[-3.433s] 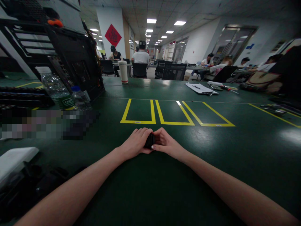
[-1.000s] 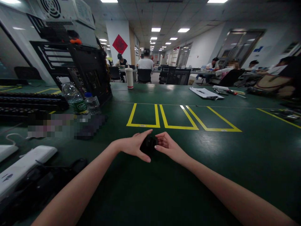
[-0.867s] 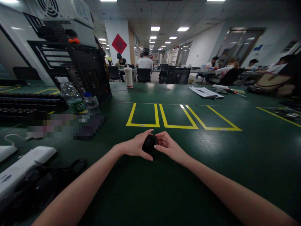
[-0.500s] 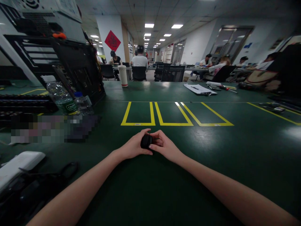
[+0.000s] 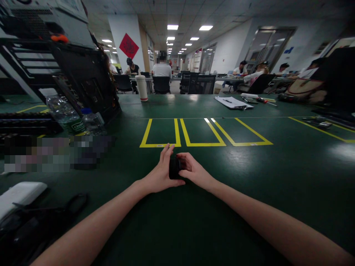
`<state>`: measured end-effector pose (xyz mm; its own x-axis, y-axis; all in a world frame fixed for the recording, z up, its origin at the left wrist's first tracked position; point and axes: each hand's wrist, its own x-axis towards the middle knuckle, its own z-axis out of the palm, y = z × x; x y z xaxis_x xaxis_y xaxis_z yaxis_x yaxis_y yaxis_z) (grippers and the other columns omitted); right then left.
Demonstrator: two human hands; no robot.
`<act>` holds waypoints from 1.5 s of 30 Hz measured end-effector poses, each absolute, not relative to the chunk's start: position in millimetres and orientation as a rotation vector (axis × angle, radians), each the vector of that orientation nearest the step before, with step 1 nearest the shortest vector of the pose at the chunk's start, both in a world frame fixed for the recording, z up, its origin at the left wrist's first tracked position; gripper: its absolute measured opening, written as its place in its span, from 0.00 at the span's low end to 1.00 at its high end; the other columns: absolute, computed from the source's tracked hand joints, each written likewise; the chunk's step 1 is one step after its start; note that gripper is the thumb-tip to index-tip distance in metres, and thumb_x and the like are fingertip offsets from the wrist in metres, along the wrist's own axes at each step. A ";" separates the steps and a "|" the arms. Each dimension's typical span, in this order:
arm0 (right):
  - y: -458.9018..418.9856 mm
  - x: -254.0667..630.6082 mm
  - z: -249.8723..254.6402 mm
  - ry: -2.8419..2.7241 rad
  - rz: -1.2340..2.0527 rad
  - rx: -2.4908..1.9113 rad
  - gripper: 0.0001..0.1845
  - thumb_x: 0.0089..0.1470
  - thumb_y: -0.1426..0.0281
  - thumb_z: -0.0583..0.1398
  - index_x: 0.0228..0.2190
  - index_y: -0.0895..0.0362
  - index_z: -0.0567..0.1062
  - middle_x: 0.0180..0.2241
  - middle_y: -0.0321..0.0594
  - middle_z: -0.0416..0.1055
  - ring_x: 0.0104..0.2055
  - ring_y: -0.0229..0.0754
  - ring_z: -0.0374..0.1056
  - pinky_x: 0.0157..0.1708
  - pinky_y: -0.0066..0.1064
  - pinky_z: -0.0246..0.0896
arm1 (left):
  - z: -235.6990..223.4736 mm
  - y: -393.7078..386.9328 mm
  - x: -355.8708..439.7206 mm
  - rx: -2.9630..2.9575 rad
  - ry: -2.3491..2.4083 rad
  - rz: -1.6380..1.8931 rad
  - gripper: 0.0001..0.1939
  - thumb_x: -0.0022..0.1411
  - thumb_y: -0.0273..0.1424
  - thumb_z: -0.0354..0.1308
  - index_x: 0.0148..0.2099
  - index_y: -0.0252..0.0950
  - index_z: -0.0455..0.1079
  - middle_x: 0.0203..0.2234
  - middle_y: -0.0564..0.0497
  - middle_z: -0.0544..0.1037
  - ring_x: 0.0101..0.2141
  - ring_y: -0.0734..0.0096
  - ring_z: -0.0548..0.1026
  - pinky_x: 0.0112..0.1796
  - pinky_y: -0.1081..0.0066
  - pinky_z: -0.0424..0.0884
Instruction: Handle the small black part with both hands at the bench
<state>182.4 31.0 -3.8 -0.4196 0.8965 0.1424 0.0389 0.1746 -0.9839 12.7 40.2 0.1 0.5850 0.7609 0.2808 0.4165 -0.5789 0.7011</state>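
Note:
Between my hands is a small, dark, block-like object [image 5: 174, 168], its exact kind too dark to make out. My right hand [image 5: 196, 172] grips its right side, thumb in front and fingers bent behind. My left hand [image 5: 156, 175] is open around the left side, fingers stretched upward and thumb reaching along the front below the object. Whether the left palm touches it, I cannot tell. Both hands are just above or on the green table [image 5: 177, 225], on the near side of the yellow tape outlines [image 5: 159, 145].
To the left are plastic bottles [image 5: 65, 114], an opened computer case [image 5: 83, 81], a white device [image 5: 22, 199] and black cables [image 5: 47, 225]. Farther back are a lidded cup [image 5: 142, 88], a clipboard [image 5: 234, 102] and a screwdriver [image 5: 267, 101]. Several people sit at tables beyond.
My left fingers have opened and lifted away from the object's top, and the left thumb has slid right. My right hand keeps its grip. The view has shifted slightly.

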 end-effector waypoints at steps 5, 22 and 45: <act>18.2 179.9 3.7 -1.882 1.298 -1.051 0.43 0.48 0.67 0.58 0.57 0.52 0.38 0.60 0.43 0.37 0.61 0.49 0.37 0.58 0.47 0.35 | 4.4 37.1 12.9 2.287 0.959 0.723 0.52 0.47 0.28 0.62 0.61 0.45 0.26 0.60 0.45 0.32 0.58 0.49 0.35 0.53 0.44 0.42; 18.4 175.7 3.3 -1.460 1.539 -0.968 0.29 0.51 0.68 0.55 0.54 0.49 0.52 0.56 0.37 0.52 0.59 0.41 0.47 0.59 0.41 0.38 | 4.6 37.6 15.4 2.149 0.857 0.888 0.42 0.47 0.20 0.57 0.58 0.43 0.39 0.48 0.46 0.57 0.47 0.58 0.63 0.46 0.56 0.64; 28.7 185.8 8.1 -1.452 1.686 -0.986 0.26 0.43 0.74 0.62 0.46 0.53 0.64 0.44 0.40 0.66 0.47 0.43 0.62 0.50 0.44 0.56 | 5.7 32.7 10.1 2.482 0.684 0.769 0.40 0.51 0.20 0.54 0.59 0.46 0.35 0.55 0.46 0.46 0.54 0.57 0.53 0.50 0.56 0.61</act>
